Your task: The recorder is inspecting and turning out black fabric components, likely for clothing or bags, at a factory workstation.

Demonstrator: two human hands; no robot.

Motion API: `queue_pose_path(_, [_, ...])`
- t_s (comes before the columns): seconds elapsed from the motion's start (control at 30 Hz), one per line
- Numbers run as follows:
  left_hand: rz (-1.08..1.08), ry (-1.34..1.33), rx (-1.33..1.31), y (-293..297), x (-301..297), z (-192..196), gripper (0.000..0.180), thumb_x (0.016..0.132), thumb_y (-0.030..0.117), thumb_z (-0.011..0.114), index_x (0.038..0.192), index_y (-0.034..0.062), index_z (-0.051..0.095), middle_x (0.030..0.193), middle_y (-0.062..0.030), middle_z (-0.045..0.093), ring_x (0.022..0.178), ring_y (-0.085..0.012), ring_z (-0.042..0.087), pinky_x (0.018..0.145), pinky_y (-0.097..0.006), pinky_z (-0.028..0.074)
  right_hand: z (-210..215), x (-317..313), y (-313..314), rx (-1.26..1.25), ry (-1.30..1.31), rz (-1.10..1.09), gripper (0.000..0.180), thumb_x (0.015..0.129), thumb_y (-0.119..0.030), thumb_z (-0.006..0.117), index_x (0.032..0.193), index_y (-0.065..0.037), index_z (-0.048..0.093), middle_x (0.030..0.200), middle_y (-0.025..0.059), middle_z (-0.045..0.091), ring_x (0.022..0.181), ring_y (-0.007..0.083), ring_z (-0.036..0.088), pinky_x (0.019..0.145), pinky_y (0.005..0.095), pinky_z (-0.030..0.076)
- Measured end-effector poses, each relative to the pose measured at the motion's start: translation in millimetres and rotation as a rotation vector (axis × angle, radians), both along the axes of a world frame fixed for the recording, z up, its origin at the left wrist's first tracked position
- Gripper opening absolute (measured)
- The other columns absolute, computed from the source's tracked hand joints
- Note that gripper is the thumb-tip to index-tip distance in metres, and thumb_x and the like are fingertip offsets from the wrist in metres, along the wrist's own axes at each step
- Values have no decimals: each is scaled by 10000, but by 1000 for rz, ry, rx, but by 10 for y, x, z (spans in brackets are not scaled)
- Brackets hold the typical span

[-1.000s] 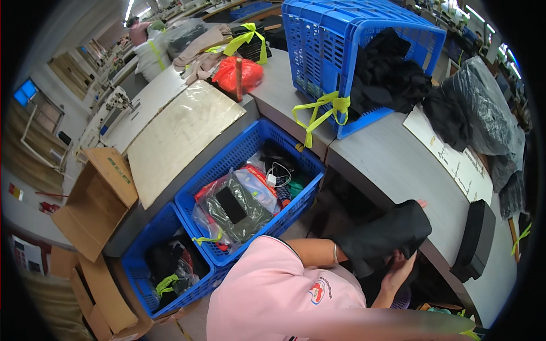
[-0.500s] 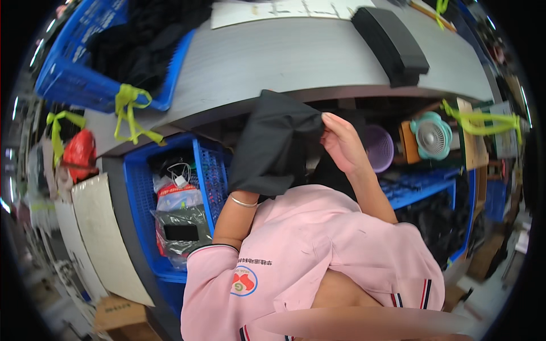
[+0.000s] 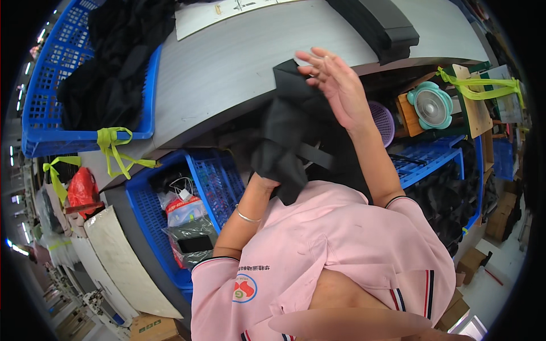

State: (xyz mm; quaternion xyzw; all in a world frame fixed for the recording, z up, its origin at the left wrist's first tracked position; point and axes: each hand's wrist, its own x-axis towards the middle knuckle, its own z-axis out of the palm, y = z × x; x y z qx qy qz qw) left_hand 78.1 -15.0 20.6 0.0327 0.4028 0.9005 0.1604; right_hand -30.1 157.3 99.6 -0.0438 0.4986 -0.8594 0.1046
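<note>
A piece of black cloth (image 3: 282,122) hangs in front of me, one end over the table edge and the rest bunched above my lap. It is partly blurred by motion. My left hand (image 3: 266,182), a bangle on its wrist, reaches up into the lower bunch; the cloth hides its fingers. My right hand (image 3: 336,84) is raised at the table edge beside the cloth's upper corner. Its fingers are apart and grip nothing, though I cannot tell whether a fingertip touches the cloth.
A blue basket (image 3: 149,94) of black fabric stands on the grey table (image 3: 222,71) at the left. A long black block (image 3: 392,40) lies at the far right. Below are a blue crate (image 3: 136,199) with bags and a phone, a purple basket (image 3: 382,122) and a teal fan (image 3: 430,106).
My right hand has let go of the cloth's edge and moved up toward the table, fingers opening. The cloth has gone from spread out to bunched and narrow. My left hand has shifted slightly right.
</note>
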Motion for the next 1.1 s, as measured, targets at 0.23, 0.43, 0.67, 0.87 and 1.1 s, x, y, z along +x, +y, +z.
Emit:
queue_pose_path(0.23, [132, -36, 208, -65, -249, 56, 474, 1062, 226, 468, 1485, 20, 406, 1464, -125, 522, 1252, -261, 574, 1074, -384, 475, -289, 337, -55, 934, 771, -309, 693, 794, -110, 810, 1399, -8, 487, 1369, 171, 573, 1245, 323, 570, 1047, 408, 441])
queue_pose_path(0.43, [132, 384, -677, -30, -257, -200, 520, 1068, 201, 454, 1544, 31, 332, 1562, -114, 404, 1404, -252, 427, 1197, -349, 316, -469, 143, 17, 1003, 666, -295, 318, 848, -61, 737, 1157, -9, 680, 1240, 148, 658, 1135, 313, 626, 969, 386, 487])
queue_pose_path(0.67, [202, 239, -532, -655, -510, -554, 466, 1018, 198, 561, 1440, 20, 474, 1445, -122, 524, 1318, -253, 508, 1127, -359, 396, -90, -119, 474, 638, 787, 411, 170, 871, -109, 726, 873, 28, 624, 1164, 121, 668, 1180, 276, 584, 1187, 414, 305])
queue_pose_path(0.87, [350, -67, -13, -668, -806, -416, 414, 1014, 212, 598, 1377, 19, 546, 1289, -150, 643, 1199, -259, 619, 1016, -380, 520, -15, -877, 362, 951, 827, -16, 124, 957, -73, 633, 995, 31, 576, 1292, 84, 574, 996, 239, 588, 915, 314, 459])
queue_pose_path(1.1, [304, -11, -539, -336, -661, -83, 352, 1031, 109, 574, 1339, -63, 576, 1252, -180, 657, 1164, -217, 644, 1030, -318, 486, -512, -1251, 154, 678, 530, -395, 414, 1011, -144, 616, 1372, 28, 508, 1320, 160, 571, 1016, 206, 707, 844, 297, 547])
